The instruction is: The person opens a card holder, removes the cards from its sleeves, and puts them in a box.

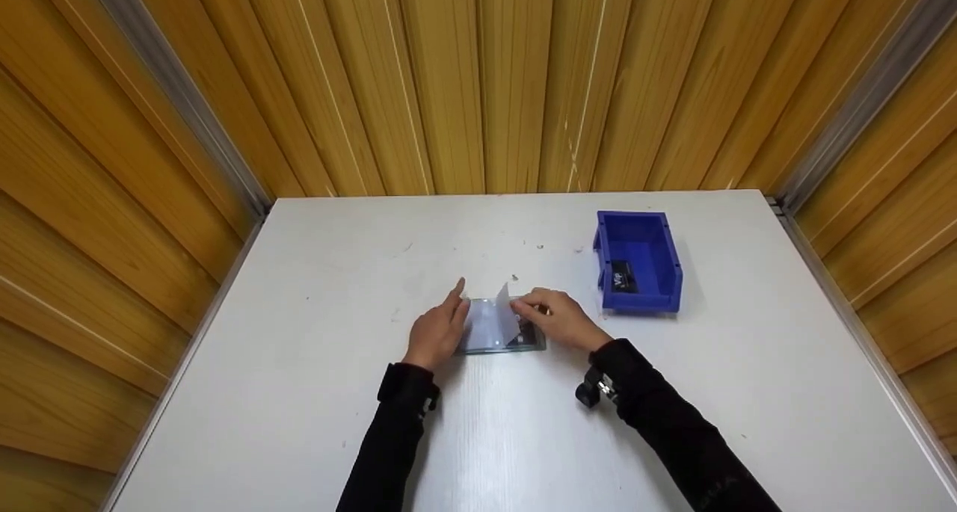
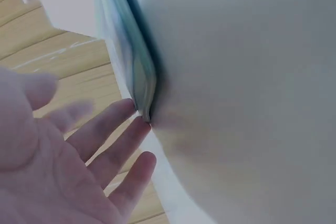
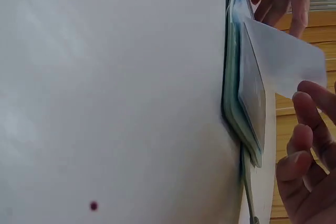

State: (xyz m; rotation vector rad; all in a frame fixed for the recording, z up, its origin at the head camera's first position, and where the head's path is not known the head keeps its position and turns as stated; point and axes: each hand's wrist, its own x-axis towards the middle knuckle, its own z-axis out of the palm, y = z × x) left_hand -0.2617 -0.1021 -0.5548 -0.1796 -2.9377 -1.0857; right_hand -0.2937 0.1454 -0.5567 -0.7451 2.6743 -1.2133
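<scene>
A card holder (image 1: 499, 351) with translucent plastic sleeves lies spread on the white table, a dark card showing under its right part. One translucent sleeve page (image 3: 286, 59) stands raised from the middle of it. My right hand (image 1: 557, 316) pinches that page near its outer edge between thumb and forefinger. In the right wrist view the green-edged layers of the holder show side-on, beside the right hand (image 3: 310, 150). At the holder's left end is my left hand (image 1: 437, 331), its fingers fairly straight, and in the left wrist view its fingertips (image 2: 142, 124) touch the holder's corner.
A blue plastic bin (image 1: 654, 261) stands on the table (image 1: 299, 392) to the right, beyond the right hand. Inside it lies a black card (image 1: 623, 276) with light lettering. Wood-patterned panels (image 1: 478, 86) rise behind the table and at both sides.
</scene>
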